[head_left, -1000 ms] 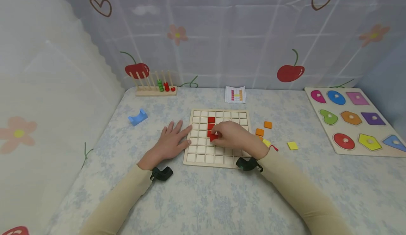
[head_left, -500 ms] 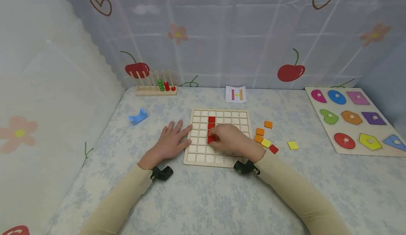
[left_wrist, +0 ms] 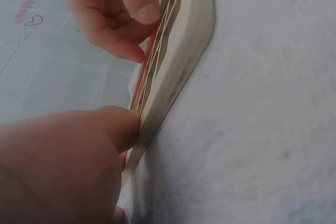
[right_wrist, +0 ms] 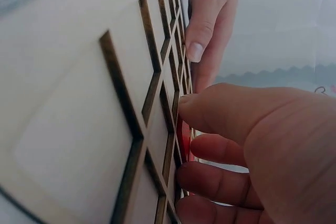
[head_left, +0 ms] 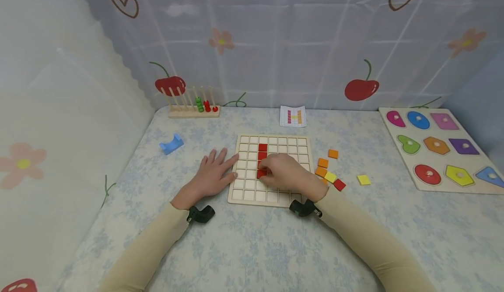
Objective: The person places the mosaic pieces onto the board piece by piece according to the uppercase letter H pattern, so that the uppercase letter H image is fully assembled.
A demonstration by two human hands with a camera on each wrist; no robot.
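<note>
A wooden grid board (head_left: 269, 201) lies flat on the table, with a column of several red square tiles (head_left: 262, 147) in its cells. At the near end of that column, my right hand (head_left: 287, 171) bends thumb and fingers around a red tile (head_left: 261, 174), which sits in or on its cell. The right wrist view shows the thumb and fingertips at this red tile (right_wrist: 184, 139), partly hiding it. My left hand (head_left: 212, 176) lies palm down with fingers spread, its index finger and thumb touching the board's left edge; the left wrist view shows the thumb there.
Loose orange tiles (head_left: 323, 163), yellow tiles (head_left: 364, 180) and a red tile (head_left: 339, 184) lie right of the board. Behind it is a pattern card (head_left: 293, 117). A blue curved piece (head_left: 171, 145), a peg stand (head_left: 194, 113) and a shape puzzle (head_left: 445, 149) are farther out.
My right hand has brought the tilted red tile down flat at the column's near end, shifting slightly left. The loose red tile by the right wrist shows more fully. My left hand stays put.
</note>
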